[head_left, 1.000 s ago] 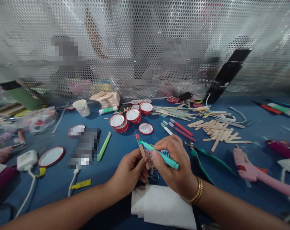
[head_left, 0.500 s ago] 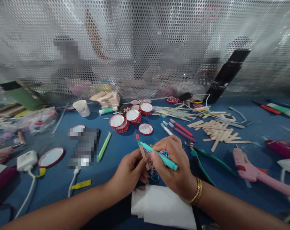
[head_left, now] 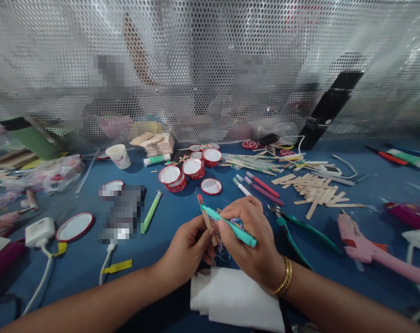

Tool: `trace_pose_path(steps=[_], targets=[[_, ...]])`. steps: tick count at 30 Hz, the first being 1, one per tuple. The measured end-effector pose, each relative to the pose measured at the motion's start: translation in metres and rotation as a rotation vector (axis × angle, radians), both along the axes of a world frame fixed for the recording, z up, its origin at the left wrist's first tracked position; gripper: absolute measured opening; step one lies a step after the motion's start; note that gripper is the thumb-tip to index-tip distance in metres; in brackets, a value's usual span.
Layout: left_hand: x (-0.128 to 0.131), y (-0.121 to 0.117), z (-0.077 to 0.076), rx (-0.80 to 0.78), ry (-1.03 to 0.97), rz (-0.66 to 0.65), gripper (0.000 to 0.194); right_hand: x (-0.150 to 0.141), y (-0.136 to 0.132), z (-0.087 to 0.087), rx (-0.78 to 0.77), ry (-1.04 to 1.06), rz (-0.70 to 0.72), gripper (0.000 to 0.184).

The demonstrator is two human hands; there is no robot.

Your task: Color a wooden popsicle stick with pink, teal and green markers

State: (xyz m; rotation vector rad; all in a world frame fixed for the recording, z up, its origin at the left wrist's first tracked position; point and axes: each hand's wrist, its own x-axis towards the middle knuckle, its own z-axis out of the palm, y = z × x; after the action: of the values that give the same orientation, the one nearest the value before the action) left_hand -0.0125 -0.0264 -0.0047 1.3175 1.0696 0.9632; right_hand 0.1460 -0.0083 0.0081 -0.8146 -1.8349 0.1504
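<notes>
My left hand (head_left: 187, 249) pinches a wooden craft stick (head_left: 205, 216) with a red-painted tip, holding it upright and a little tilted. My right hand (head_left: 251, 238) grips a teal marker (head_left: 231, 225), whose tip rests on the stick just below the red part. Both hands hover over a small heap of coloured rubber bands (head_left: 227, 240) on the blue table. A gold bangle (head_left: 285, 276) is on my right wrist.
White folded paper (head_left: 236, 298) lies below my hands. Teal-handled pliers (head_left: 293, 226) and a pink glue gun (head_left: 366, 247) lie to the right, loose wooden sticks (head_left: 317, 189) behind them. Red-rimmed round lids (head_left: 191, 172), markers (head_left: 263, 187), a white cup (head_left: 119, 156) and round mirrors (head_left: 74, 226) sit further back and left. A perforated screen (head_left: 210, 69) backs the table.
The marker tip has shifted slightly along the stick; both hands stay nearly where they were.
</notes>
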Motion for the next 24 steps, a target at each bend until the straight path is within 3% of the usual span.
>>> trace_pose_path(steps=[8, 18, 24], targets=[[0.0008, 0.0002, 0.0021, -0.027, 0.008, 0.013, 0.040, 0.0004, 0.0004, -0.0002, -0.001, 0.007, -0.050, 0.010], [-0.0003, -0.0006, 0.0014, 0.006, 0.022, -0.003, 0.038, -0.0013, 0.0003, -0.0002, -0.008, 0.007, 0.006, 0.009], [0.0012, -0.0002, 0.0025, -0.018, 0.007, 0.016, 0.039, -0.0002, 0.0010, 0.0003, -0.003, 0.010, -0.055, 0.009]])
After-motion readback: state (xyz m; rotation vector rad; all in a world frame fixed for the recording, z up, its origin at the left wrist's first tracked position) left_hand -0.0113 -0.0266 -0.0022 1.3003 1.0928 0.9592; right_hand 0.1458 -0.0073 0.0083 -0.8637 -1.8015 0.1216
